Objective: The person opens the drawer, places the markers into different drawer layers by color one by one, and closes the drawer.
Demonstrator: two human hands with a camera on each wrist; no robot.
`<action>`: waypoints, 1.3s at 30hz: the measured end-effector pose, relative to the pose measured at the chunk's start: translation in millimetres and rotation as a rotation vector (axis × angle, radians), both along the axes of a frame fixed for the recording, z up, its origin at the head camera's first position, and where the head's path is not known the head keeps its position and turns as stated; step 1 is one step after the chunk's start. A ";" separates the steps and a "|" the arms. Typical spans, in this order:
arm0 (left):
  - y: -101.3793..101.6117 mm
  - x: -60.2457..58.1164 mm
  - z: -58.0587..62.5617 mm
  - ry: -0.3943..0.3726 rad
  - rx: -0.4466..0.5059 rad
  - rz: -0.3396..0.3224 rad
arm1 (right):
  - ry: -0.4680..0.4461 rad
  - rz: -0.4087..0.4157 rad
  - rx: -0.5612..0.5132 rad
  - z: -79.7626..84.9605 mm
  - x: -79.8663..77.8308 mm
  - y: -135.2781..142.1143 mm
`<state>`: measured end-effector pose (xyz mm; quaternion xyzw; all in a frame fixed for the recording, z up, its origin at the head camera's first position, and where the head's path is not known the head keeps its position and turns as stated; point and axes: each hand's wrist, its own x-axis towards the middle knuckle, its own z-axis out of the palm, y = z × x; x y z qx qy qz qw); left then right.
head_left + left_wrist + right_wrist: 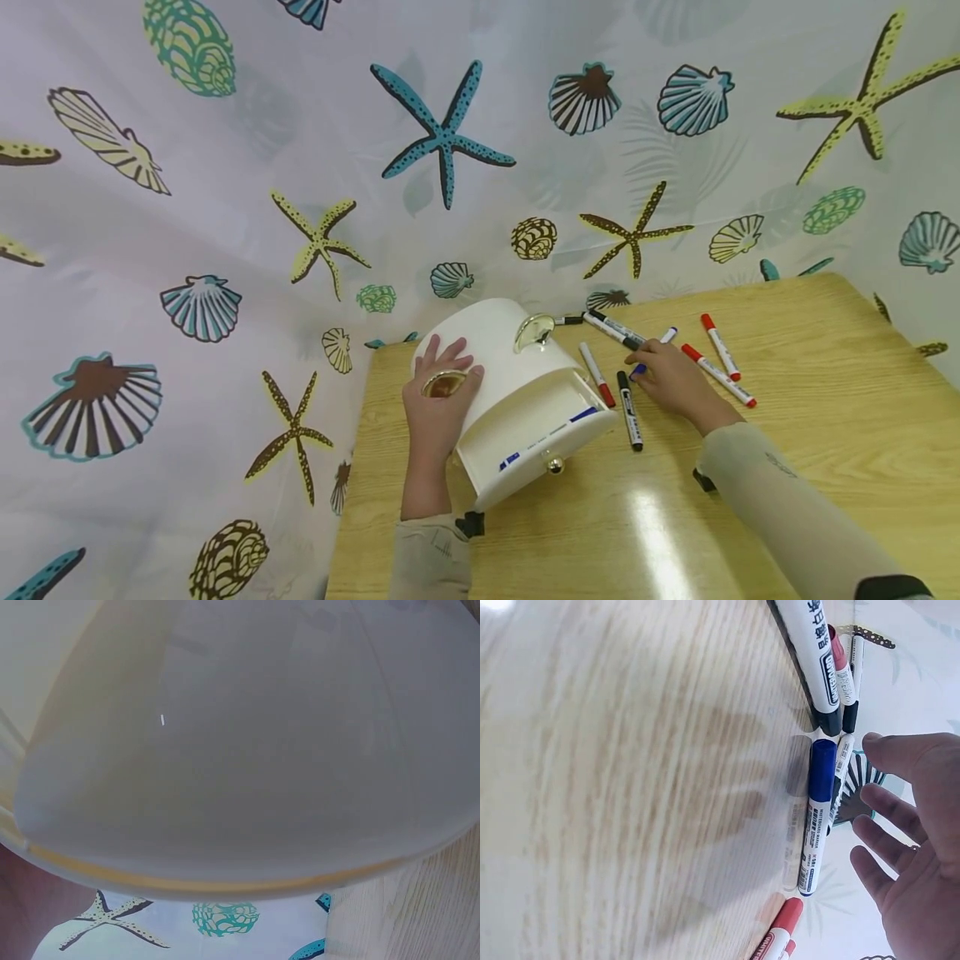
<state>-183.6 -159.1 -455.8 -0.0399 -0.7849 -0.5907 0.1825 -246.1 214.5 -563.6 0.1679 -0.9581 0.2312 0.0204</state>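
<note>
A white rounded box stands on the table with its drawer pulled out. My left hand rests on the box top with spread fingers, around a gold-rimmed oval piece. Inside the drawer, a blue-and-white marker lies along the front wall. My right hand is over a blue-capped whiteboard marker; in the right wrist view its loosely bent fingers stand apart from that marker. The left wrist view is mostly filled by a smooth white surface of the box.
Black markers and red markers lie loose around my right hand on the wooden table. A gold handle stands up from the box, and a gold knob sticks out of the drawer front. A shell-patterned cloth hangs behind.
</note>
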 end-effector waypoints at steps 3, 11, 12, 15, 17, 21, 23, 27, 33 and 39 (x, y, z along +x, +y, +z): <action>0.3 -0.3 -1.0 -0.006 0.005 -0.002 | 0.016 0.006 0.008 -2.8 -1.1 0.4; 0.2 0.2 -2.0 -0.006 0.002 0.005 | 0.029 0.010 0.039 -14.5 -6.0 4.0; 0.3 0.3 -1.8 -0.006 0.003 0.004 | 0.029 0.011 0.040 -16.1 -6.4 4.6; 0.5 0.2 -1.8 -0.004 0.003 -0.002 | 0.019 0.006 0.039 -19.5 -7.0 6.2; 0.5 0.0 -1.8 0.002 0.003 -0.005 | 0.010 0.011 0.036 -21.2 -7.6 7.2; 0.3 -0.2 -1.4 0.007 0.001 -0.008 | 0.010 0.023 0.024 -24.7 -11.4 9.7; 0.1 -0.3 -1.0 0.010 0.001 -0.009 | 0.016 0.023 0.016 -26.1 -13.6 10.9; 0.2 0.0 -0.2 0.013 0.004 -0.007 | 0.016 0.011 0.020 -27.8 -16.0 12.9; 2.0 0.6 0.9 -0.002 0.001 0.005 | 0.019 0.008 0.053 -28.3 -15.8 14.4; 2.2 0.8 1.2 -0.007 -0.003 0.012 | 0.066 0.026 0.098 -28.4 -11.3 12.2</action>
